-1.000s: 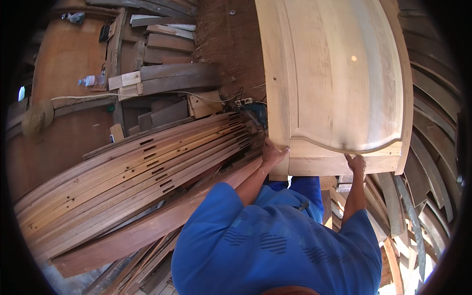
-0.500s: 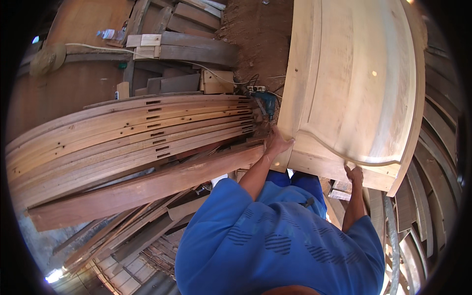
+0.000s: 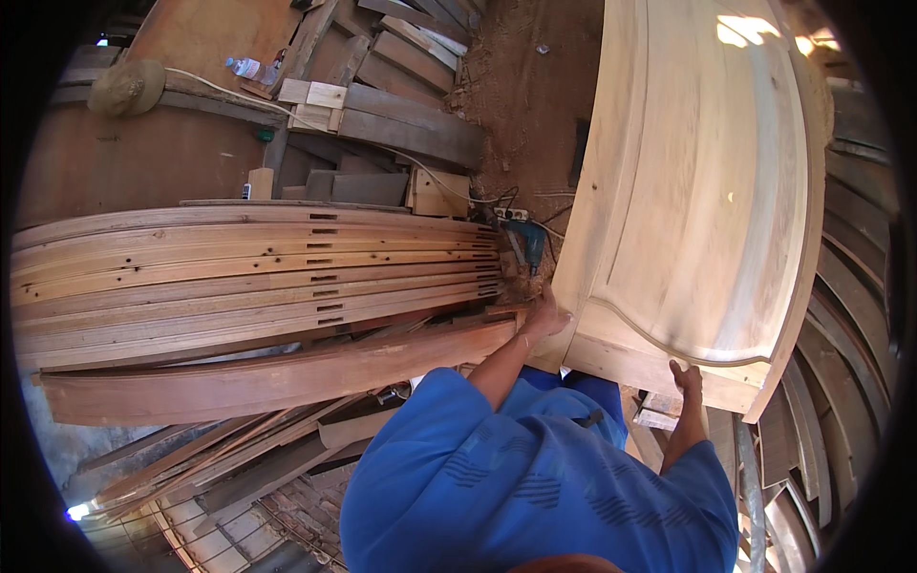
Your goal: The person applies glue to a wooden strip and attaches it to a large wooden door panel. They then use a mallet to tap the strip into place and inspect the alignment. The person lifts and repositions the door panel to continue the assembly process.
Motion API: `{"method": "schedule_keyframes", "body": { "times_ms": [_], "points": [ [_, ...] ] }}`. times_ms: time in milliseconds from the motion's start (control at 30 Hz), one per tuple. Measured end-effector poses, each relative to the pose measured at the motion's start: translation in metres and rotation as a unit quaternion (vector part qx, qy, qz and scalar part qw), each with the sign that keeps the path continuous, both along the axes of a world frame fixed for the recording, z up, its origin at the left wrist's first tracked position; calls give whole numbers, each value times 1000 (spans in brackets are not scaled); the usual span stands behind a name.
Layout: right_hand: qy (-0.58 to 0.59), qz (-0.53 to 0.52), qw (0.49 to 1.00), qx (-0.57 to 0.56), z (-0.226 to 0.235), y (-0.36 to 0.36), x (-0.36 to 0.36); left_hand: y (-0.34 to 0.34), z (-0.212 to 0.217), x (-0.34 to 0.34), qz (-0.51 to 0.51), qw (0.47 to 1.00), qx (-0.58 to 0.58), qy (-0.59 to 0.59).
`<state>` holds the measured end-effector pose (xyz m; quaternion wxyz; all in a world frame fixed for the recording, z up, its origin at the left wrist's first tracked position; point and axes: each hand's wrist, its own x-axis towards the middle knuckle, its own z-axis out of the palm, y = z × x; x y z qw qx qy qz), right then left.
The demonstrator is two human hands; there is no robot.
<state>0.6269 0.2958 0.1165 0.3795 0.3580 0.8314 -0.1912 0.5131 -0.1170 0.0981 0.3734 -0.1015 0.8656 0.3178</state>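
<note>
A large pale wooden door (image 3: 702, 201), with a raised panel and a curved moulding, stretches away in front of me on the right. My left hand (image 3: 546, 318) is closed round its left edge near the close corner, fingers partly hidden by the wood. At the close end of the door, my right hand (image 3: 685, 381) grips the bottom rail below the moulding, its fingers partly out of sight underneath. Beyond my left hand, a teal power drill (image 3: 526, 244) lies near a socket block (image 3: 511, 215).
To my left lies a stack of mortised planks (image 3: 239, 260), with a thick reddish beam (image 3: 277, 374) closer to me. Grey boards (image 3: 411, 124) and a plastic bottle (image 3: 251, 69) are farther off. More boards (image 3: 841, 334) line the right side. A cable (image 3: 430, 170) runs to the socket block.
The whole scene sits lower in the picture and slightly turned, as the view has shifted. Both hands keep their hold on the door, with little change against it.
</note>
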Motion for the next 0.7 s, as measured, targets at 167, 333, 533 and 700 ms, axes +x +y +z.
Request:
{"method": "schedule_keyframes", "body": {
  "times_ms": [167,333,533,700],
  "points": [
    [10,2,1000,25,-20,9,12,-34,2,-3,-93,995,-17,23],
    [-1,14,1000,3,-25,13,10,-107,-3,2,38,987,-35,152],
    [18,21,1000,4,-27,16,11,-206,19,-2,79,951,-211,210],
    [-11,-10,999,37,-11,1,13,-265,156,-38,37,889,-390,236]
  ]
}}
